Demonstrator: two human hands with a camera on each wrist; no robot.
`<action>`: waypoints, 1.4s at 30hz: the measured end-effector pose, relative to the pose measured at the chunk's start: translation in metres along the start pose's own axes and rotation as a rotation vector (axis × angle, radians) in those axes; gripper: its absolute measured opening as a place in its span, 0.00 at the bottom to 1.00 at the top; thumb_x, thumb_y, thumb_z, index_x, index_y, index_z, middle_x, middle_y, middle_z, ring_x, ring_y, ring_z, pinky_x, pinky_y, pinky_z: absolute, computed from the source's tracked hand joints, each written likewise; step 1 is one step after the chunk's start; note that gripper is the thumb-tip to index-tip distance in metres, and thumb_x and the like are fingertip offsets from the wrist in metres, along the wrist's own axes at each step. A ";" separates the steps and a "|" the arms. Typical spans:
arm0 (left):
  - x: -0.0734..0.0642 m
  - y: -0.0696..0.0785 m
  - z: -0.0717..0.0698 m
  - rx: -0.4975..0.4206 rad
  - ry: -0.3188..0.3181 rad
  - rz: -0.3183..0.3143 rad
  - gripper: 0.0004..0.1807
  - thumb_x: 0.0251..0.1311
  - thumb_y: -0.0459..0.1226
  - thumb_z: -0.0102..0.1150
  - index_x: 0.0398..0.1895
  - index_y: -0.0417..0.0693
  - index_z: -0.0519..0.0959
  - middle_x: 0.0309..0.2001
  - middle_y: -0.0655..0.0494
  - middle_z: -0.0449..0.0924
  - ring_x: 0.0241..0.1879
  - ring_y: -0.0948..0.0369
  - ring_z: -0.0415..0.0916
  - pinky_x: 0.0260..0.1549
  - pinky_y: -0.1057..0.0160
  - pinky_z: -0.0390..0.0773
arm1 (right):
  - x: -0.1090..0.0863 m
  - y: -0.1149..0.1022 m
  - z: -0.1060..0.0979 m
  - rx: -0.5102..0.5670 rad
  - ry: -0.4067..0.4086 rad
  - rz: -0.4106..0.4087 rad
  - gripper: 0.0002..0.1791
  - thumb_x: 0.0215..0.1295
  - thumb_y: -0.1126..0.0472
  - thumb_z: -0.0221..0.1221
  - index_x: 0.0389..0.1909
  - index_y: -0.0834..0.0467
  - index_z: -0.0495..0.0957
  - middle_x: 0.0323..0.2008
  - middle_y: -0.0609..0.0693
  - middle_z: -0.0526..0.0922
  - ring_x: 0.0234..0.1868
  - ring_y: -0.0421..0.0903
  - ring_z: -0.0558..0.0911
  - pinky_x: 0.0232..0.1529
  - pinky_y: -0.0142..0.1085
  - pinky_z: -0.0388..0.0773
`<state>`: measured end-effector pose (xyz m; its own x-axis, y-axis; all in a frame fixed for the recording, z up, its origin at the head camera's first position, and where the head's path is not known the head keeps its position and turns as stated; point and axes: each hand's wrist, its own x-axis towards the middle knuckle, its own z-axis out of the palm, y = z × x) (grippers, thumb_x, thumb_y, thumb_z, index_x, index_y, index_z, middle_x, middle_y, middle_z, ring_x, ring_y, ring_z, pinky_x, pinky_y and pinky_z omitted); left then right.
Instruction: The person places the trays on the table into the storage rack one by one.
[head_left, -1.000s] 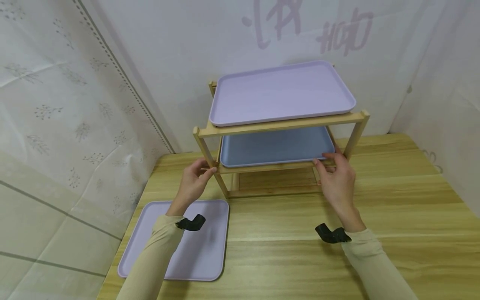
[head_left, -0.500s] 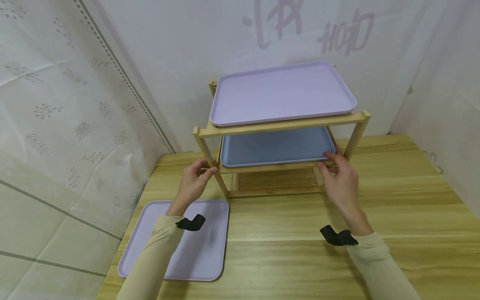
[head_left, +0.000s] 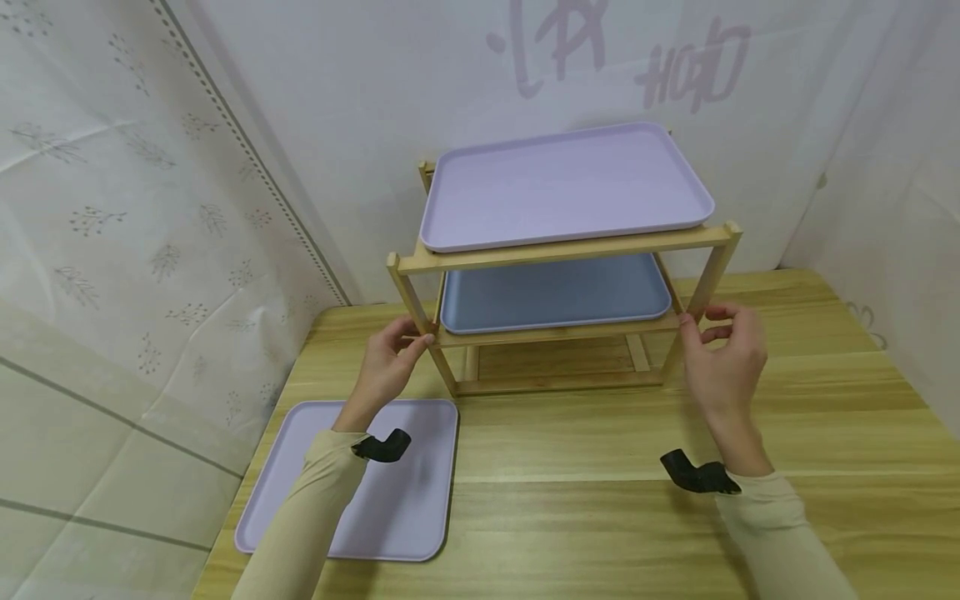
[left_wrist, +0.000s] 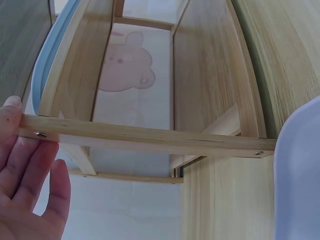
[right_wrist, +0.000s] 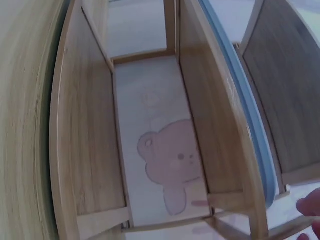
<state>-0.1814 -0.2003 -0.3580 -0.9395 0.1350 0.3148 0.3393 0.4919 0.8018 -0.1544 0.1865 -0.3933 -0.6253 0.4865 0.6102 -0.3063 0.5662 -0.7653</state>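
A three-tier wooden rack stands at the back of the table. On its middle shelf lies a blue tray, its rim inside the shelf's ends; a lilac tray covers the top shelf. My left hand pinches the front left post at middle-shelf height, thumb on one side and fingers on the other in the left wrist view. My right hand holds the front right post at the same height, thumb at its front. Only some fingertips show in the right wrist view.
Another lilac tray lies on the wooden table at the front left, partly under the left forearm. The rack's bottom shelf bears no tray. Printed cloth hangs behind and at both sides.
My right hand has moved rightward, off the blue tray's front right corner and onto the rack's right post. The left hand keeps its place; the trays look nearly unmoved.
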 end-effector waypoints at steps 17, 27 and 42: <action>-0.027 -0.031 -0.036 0.288 -0.080 -0.258 0.18 0.68 0.42 0.55 0.55 0.40 0.77 0.53 0.41 0.80 0.50 0.46 0.79 0.43 0.53 0.80 | 0.012 0.021 -0.005 -0.123 -0.200 0.043 0.09 0.61 0.64 0.62 0.39 0.67 0.79 0.37 0.62 0.85 0.23 0.11 0.66 0.22 0.13 0.63; -0.128 -0.086 -0.110 0.503 -0.060 -0.617 0.24 0.65 0.41 0.54 0.57 0.29 0.73 0.59 0.28 0.72 0.56 0.34 0.71 0.48 0.47 0.75 | 0.013 0.018 -0.008 -0.108 -0.247 0.077 0.11 0.63 0.62 0.61 0.40 0.66 0.79 0.36 0.61 0.85 0.19 0.13 0.68 0.16 0.17 0.64; -0.204 -0.115 -0.136 0.606 -0.003 -0.738 0.30 0.62 0.36 0.53 0.60 0.19 0.62 0.56 0.18 0.66 0.56 0.28 0.58 0.57 0.37 0.53 | 0.014 0.017 -0.011 -0.086 -0.280 0.089 0.13 0.64 0.60 0.62 0.41 0.66 0.79 0.35 0.62 0.84 0.17 0.14 0.69 0.10 0.21 0.61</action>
<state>-0.0222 -0.4015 -0.4448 -0.9072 -0.3860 -0.1673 -0.4203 0.8156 0.3977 -0.1605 0.2102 -0.3958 -0.8238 0.3413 0.4525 -0.1872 0.5898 -0.7856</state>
